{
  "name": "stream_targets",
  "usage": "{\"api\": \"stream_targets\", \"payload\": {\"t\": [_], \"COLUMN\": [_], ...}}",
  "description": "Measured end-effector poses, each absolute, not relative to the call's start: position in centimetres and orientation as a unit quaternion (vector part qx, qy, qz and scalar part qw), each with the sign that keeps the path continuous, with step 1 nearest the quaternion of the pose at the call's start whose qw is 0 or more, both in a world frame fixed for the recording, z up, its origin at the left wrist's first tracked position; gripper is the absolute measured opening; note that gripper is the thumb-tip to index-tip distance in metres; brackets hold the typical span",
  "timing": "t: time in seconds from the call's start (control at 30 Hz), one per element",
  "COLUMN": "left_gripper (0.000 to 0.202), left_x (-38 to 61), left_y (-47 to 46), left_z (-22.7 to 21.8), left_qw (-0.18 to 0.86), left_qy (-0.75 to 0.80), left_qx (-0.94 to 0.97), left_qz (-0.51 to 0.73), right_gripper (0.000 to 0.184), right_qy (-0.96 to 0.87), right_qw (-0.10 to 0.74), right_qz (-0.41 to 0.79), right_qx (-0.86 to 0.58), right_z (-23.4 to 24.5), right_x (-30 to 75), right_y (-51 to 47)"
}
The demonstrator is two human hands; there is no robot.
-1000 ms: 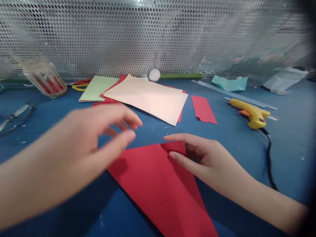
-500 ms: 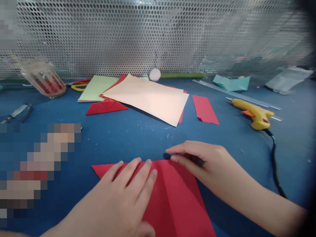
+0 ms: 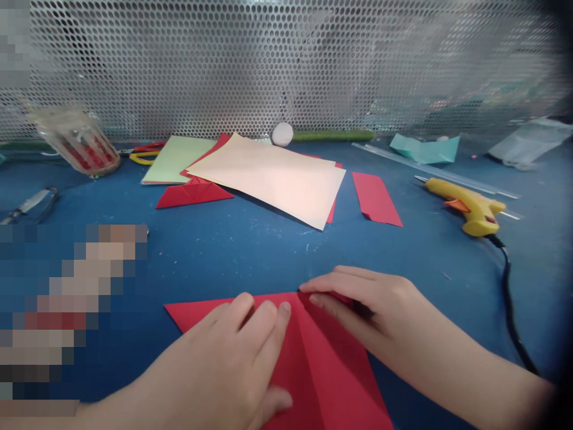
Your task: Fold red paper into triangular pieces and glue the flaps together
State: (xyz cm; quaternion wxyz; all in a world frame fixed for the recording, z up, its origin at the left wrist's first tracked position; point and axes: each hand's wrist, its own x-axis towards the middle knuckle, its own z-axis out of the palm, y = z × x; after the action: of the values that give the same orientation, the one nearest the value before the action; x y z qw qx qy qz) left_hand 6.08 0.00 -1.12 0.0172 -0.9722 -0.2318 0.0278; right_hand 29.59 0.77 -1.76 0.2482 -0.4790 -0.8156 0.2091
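Note:
A folded sheet of red paper [image 3: 295, 370] lies on the blue tabletop at the bottom middle, a crease running down it. My left hand [image 3: 224, 352] rests on its left part, fingers bent and pressing down, thumb held apart. At the far edge of the sheet, my right hand [image 3: 362, 304] has thumb and fingertips close together on the paper. That hand covers the sheet's upper right corner, and the near end runs out of view.
Beyond lie a cream sheet [image 3: 273, 176], green paper [image 3: 172, 161], a folded red piece [image 3: 194, 194] and a red strip [image 3: 377, 200]. A yellow glue gun [image 3: 468, 203] with a black cord is at right. A jar [image 3: 83, 140] and scissors [image 3: 143, 157] are at left. A blurred-out patch covers the lower left.
My left fingers have bent and drawn in. My right hand has come down slightly, its fingertips now against the red paper's far edge, closing the gap seen earlier.

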Motion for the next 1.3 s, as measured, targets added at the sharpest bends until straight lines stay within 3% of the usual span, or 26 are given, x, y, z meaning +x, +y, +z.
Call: {"api": "stream_targets", "payload": {"t": [0.1,0.3,0.73,1.1,1.3], "left_gripper": [0.037,0.045,0.047,0.059,0.052], "left_x": [6.2,6.5,6.2,5.6,5.7], "left_y": [0.1,0.2,0.4,0.5,0.5], "left_z": [-0.8,-0.3,-1.2,-0.1,-0.9], "left_qw": [0.013,0.030,-0.071,-0.029,-0.040], "left_qy": [-0.228,-0.234,-0.302,-0.284,-0.286], "left_qx": [-0.973,-0.971,-0.950,-0.958,-0.957], "left_qz": [0.043,0.045,0.036,0.019,0.012], "right_gripper": [0.025,0.025,0.024,0.029,0.027], "right_qy": [-0.812,-0.807,-0.797,-0.797,-0.795], "right_qw": [0.244,0.230,0.244,0.249,0.258], "right_qz": [0.208,0.206,0.211,0.217,0.215], "right_qx": [-0.487,-0.503,-0.512,-0.505,-0.505], "right_z": [-1.8,-1.8,-1.8,-1.7,-2.2], "right_x": [29.6,29.3,29.1,29.3,29.4], "right_y": [0.5,0.4,0.5,0.1,0.0]}}
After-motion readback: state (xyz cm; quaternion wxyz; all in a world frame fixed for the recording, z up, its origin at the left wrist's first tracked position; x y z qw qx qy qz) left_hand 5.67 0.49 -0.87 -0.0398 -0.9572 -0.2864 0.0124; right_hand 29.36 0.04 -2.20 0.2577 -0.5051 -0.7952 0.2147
